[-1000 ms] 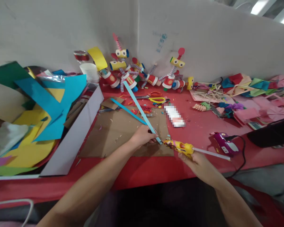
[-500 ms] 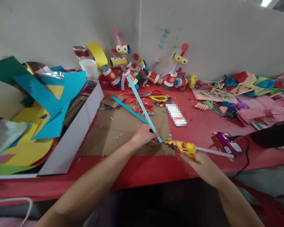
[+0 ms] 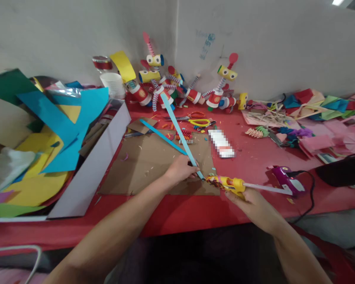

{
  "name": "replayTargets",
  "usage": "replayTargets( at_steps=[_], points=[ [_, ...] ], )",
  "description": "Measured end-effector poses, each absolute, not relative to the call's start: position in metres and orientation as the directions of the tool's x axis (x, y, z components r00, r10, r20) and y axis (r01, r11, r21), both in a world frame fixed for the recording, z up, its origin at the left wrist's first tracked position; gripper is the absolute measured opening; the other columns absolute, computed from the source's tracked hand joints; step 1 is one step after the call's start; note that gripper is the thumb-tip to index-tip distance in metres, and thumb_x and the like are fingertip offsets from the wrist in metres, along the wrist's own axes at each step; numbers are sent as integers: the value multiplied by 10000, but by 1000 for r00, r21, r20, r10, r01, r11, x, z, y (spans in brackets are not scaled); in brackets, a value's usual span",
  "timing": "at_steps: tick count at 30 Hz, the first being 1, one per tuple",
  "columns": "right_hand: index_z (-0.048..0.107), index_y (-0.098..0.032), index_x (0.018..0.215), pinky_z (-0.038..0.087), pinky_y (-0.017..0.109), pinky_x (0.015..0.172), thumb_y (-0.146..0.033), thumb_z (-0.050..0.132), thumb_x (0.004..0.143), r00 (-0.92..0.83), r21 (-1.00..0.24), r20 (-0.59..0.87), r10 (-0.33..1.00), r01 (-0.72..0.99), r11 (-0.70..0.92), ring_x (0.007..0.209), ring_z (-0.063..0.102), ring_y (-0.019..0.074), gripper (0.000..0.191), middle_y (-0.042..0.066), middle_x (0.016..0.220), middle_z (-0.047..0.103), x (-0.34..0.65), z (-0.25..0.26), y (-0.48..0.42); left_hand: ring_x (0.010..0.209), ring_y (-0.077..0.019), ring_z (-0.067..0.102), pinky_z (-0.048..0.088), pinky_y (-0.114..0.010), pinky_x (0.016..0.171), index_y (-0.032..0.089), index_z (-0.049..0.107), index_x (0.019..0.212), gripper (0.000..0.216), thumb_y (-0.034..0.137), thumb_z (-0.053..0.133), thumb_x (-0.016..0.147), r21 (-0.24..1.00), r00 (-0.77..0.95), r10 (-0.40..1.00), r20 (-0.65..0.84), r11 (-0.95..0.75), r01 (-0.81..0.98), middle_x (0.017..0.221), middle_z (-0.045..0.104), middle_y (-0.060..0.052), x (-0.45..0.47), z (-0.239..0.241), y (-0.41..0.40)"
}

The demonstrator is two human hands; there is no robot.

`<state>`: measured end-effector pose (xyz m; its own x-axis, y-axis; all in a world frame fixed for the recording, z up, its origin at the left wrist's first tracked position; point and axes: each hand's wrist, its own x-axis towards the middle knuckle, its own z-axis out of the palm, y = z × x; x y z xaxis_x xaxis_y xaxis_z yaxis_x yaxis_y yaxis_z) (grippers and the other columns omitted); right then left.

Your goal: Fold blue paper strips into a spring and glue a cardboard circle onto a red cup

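Note:
My left hand (image 3: 182, 169) pinches a long light-blue paper strip (image 3: 177, 128) near its lower end, and the strip slants up and away to the left. My right hand (image 3: 253, 203) is wrapped round the handle of a yellow hot glue gun (image 3: 230, 184), from whose back a long clear glue stick (image 3: 266, 188) sticks out. The gun's nozzle is at the strip's lower end; whether they touch I cannot tell. A darker blue paper strip (image 3: 162, 136) runs from beside my left hand across a cardboard sheet (image 3: 130, 173) lying under the work.
Left stands a white box (image 3: 103, 157) of coloured paper. Paper-cup figures (image 3: 215, 98) line the wall. Yellow-handled scissors (image 3: 199, 122) and folded paper springs (image 3: 184, 136) lie beyond the cardboard. At right are a purple device (image 3: 286, 180) with a black cable and pink folded papers (image 3: 343, 138).
The view has shifted slightly. Both hands keep their grips, and the strip's lower end stays by the glue gun's nozzle.

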<state>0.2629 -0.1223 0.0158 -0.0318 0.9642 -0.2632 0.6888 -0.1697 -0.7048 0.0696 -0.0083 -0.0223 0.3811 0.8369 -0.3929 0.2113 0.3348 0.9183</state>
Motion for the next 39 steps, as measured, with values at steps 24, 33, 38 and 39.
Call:
replayTargets(
  at_steps=[24,33,38,39],
  points=[
    [619,-195,1088,461,372,814,-444,441,862,-32,-649,-204,978,752,-110,918,619,272,381,72,963,691,263,20,-125,479,-139,584,493,-271,503,156,627,568,86,103,645,633,931,385,850,-360,300,208,549,625,-21,69,-23,-10],
    [519,-96,1151,441,388,680,-227,415,831,211,69,-36,977,976,-208,900,600,319,362,201,1035,617,333,-1,-98,586,-92,561,436,-210,574,154,619,708,34,187,630,710,953,22,997,-69,72,-294,638,608,-10,42,4,12],
    [528,-95,1200,413,470,793,-105,489,719,162,188,172,972,963,-194,1036,514,368,483,219,1218,523,309,1,-76,623,-110,585,444,-241,615,168,568,702,114,224,667,695,882,-171,985,-5,-76,-465,650,586,8,17,18,25],
    [545,-112,1181,408,431,836,-83,469,728,84,127,193,978,986,-109,1046,515,323,460,187,1210,537,292,4,-69,618,-110,585,442,-242,610,168,570,708,122,227,675,688,878,-180,984,-10,-78,-473,649,584,9,15,19,26]
  ],
)
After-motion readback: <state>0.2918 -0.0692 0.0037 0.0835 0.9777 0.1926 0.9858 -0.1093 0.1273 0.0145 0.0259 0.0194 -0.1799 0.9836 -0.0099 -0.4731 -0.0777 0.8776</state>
